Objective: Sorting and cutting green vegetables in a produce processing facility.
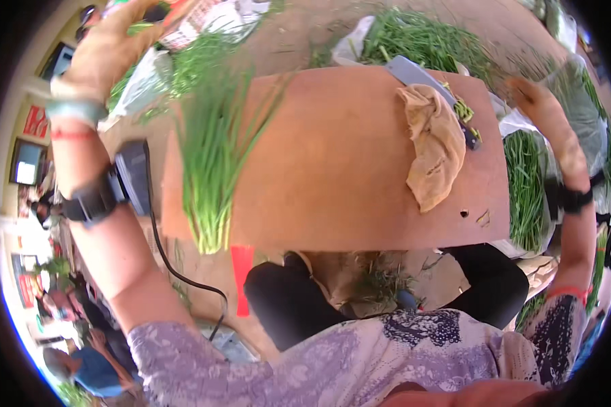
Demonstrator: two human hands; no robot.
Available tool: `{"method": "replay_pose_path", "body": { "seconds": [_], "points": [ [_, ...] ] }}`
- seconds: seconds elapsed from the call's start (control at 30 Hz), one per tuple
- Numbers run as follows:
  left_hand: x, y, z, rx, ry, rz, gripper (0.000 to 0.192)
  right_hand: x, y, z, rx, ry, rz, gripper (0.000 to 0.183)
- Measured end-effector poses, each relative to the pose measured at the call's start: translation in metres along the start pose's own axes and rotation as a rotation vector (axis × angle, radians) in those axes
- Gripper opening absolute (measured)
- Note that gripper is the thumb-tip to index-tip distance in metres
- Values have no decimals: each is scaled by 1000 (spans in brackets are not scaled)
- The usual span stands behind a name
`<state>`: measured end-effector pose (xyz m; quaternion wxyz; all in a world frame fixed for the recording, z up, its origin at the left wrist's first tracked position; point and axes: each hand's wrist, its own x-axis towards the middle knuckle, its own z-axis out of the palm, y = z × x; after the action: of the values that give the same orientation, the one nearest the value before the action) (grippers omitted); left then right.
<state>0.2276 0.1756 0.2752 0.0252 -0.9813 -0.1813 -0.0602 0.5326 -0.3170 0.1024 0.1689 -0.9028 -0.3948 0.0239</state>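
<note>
My left hand is raised at the upper left, thumb apart from the fingers, near a plastic bag by loose greens; its fingertips run towards the picture's rim. At the right, my right hand is blurred beside the board, close to a clear bag of greens; its grip is unclear. Between my arms is a brown board. A bunch of long green chives lies along its left side, pale stem ends towards me. A tan cloth covers part of a cleaver at the right.
Cut stem ends lie beside the cleaver. More greens are heaped beyond the board, and another bunch stands at its right. A dark device with a black cable sits left. A red strip hangs below the board. People are far left.
</note>
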Motion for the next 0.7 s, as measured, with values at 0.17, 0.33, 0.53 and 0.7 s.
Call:
{"method": "replay_pose_path", "body": {
  "seconds": [0.17,0.33,0.53,0.7],
  "points": [
    [-198,-88,29,125,-42,-451,67,-178,86,-36,-217,98,129,32],
    [-300,-67,122,-60,-82,-704,58,-298,107,-17,316,91,601,30],
    [-309,-38,183,46,88,-425,52,-304,-5,-14,359,197,494,19],
    [-345,-4,131,-293,393,-192,47,-299,-40,-17,379,165,528,16]
  ]
}}
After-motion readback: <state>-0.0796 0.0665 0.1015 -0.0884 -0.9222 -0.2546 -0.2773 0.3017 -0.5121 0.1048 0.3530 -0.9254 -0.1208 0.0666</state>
